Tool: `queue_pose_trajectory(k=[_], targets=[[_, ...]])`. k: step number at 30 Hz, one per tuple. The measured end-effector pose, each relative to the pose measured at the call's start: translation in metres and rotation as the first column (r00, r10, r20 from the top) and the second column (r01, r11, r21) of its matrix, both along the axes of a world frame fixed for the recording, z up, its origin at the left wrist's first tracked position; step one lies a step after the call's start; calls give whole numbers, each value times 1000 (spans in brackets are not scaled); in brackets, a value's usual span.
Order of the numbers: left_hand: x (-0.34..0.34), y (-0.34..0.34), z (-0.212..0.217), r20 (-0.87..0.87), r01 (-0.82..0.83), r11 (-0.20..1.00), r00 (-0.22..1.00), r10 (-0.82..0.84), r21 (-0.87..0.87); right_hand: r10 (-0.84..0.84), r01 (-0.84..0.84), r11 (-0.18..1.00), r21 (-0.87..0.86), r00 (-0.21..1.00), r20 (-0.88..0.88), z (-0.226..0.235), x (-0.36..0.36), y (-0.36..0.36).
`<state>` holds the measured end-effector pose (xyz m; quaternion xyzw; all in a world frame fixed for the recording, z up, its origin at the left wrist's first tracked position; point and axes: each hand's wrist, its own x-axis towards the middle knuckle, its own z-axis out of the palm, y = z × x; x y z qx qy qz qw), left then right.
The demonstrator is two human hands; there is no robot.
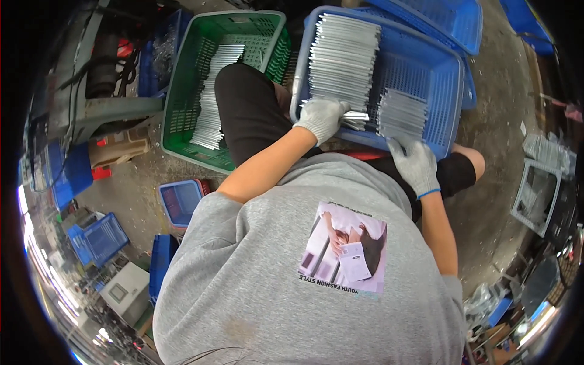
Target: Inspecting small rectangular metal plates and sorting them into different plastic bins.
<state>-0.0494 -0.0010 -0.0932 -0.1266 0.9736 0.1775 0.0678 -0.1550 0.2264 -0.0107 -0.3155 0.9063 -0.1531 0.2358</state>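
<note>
My left hand (322, 118), in a grey knit glove, is closed on a few thin silver metal strips (358, 117) at the near end of a long stack of strips (344, 55) in a blue plastic basket (451, 82). My right hand (417, 163), gloved too, lies flat on the basket's near rim. Its fingertips touch a shorter pile of strips (401, 112) and grip nothing. The basket rests across my knees.
A green plastic basket (182, 91) to the left holds a row of the same strips (213, 91). More blue baskets (453, 21) are stacked behind. A small blue crate (179, 204) and other blue crates (97, 237) stand on the dirty concrete floor at left. A grey metal frame (538, 194) lies at right.
</note>
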Motion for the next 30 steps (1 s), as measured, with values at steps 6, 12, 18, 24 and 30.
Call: queue_pose_trajectory(k=[6, 12, 18, 24, 30], targets=[[-9, -5, -17, -21, 31, 996, 999, -33, -84, -1, -16, 988, -156, 994, -109, -20, 12, 18], [-9, 16, 2, -288, -27, 997, 957, 5, -70, -38, 37, 998, -44, 999, -23, -20, 20, 28], [-4, 34, 50, -299, -83, 993, 948, 106, 89, -23, 21, 997, -71, 1000, -15, -8, 29, 27], [-1, 37, 65, -445, -35, 992, 892, 85, 120, -36, 36, 999, -33, 999, -18, -13, 30, 33], [1, 38, 68, -439, -17, 987, 894, 85, 157, -35, 34, 999, -18, 998, -56, -14, 33, 31]])
